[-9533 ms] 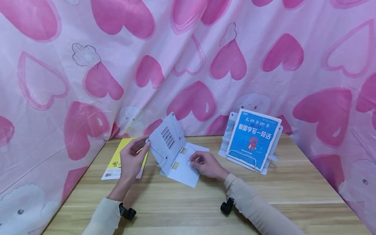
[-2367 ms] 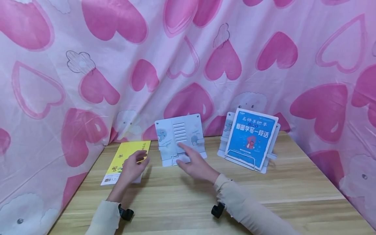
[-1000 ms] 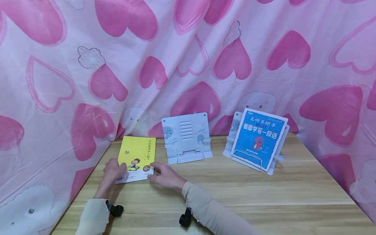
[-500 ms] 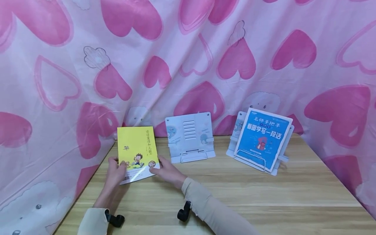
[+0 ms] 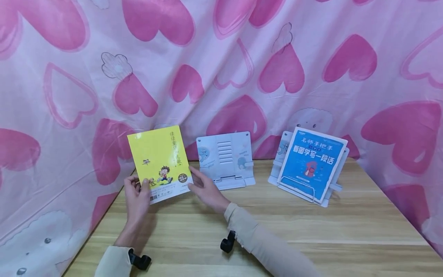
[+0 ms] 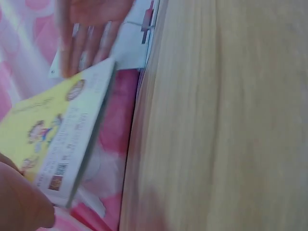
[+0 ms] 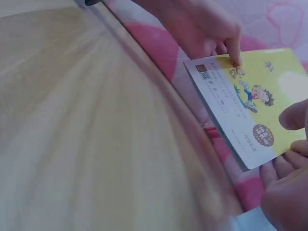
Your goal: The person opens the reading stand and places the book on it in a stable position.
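My left hand grips the yellow book by its lower left edge, thumb on the cover and fingers behind. The book is raised and tilted, its cover facing me. Beside its right edge is my right hand. In the left wrist view, that right hand's fingers look straight, close to the book's corner. The right thumb overlaps the cover in the right wrist view. Just right of the book stands a pale blue book stand with slots and a wire page holder, partly covered by my right hand.
A second stand at the right bears a blue book leaning behind its wire holder. Both stands are on the wood-grain table. A pink heart-print curtain hangs close behind and along the sides.
Both hands moved left from the middle stand, which had been unfolded and set upright, to the flat yellow book. The book has since been lifted off the table and tilted up.
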Demonstrator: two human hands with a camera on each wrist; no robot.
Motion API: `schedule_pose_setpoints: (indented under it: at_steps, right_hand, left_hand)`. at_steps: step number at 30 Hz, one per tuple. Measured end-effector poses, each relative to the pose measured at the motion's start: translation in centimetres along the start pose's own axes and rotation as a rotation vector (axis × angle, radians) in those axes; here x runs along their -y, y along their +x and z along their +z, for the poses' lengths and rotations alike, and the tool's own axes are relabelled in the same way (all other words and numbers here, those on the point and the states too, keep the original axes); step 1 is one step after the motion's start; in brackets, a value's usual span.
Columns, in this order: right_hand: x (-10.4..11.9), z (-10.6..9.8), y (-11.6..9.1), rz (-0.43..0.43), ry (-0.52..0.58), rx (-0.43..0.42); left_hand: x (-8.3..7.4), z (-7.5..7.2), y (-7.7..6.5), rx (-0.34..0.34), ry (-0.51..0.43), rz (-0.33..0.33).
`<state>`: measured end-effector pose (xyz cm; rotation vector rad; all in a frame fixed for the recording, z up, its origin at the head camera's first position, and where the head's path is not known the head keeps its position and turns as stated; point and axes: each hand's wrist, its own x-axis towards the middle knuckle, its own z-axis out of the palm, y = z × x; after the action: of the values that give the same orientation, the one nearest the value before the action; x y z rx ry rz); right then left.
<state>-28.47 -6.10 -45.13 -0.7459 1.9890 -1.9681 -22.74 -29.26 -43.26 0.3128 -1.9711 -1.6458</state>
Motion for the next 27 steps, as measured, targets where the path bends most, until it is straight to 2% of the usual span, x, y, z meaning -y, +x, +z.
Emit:
schedule_pose_setpoints:
  at_steps: [3,6,9,12,20,27]
  right_hand:
    - [0.9,-1.0,-0.1,-0.076,-0.006,0.003]
    - [1.3,-1.9,-0.2,-0.116,-0.004,-0.012]
    - [1.6,-2.9,-0.3,-0.137,-0.003,-0.039]
    - [1.7,-4.1,-0.6,-0.146,-0.013,-0.075]
    - [1.9,-7.0,-1.4,-0.137,-0.053,-0.187]
    - [1.6,-9.8,-2.6,-0.152,-0.083,-0.260]
  left_hand:
    - [-0.6,0.8,-0.3,-0.029,-0.126,0.089]
    - [-1.1,1.6,-0.5,-0.039,-0.216,0.191]
    - [-1.5,2.8,-0.7,-0.022,-0.256,0.291]
    - [-1.7,4.2,-0.8,0.012,-0.284,0.353]
    - [-2.5,7.8,-0.8,0.101,-0.332,0.380]
    - [-3.0,10.5,-1.0,0.154,-0.338,0.356]
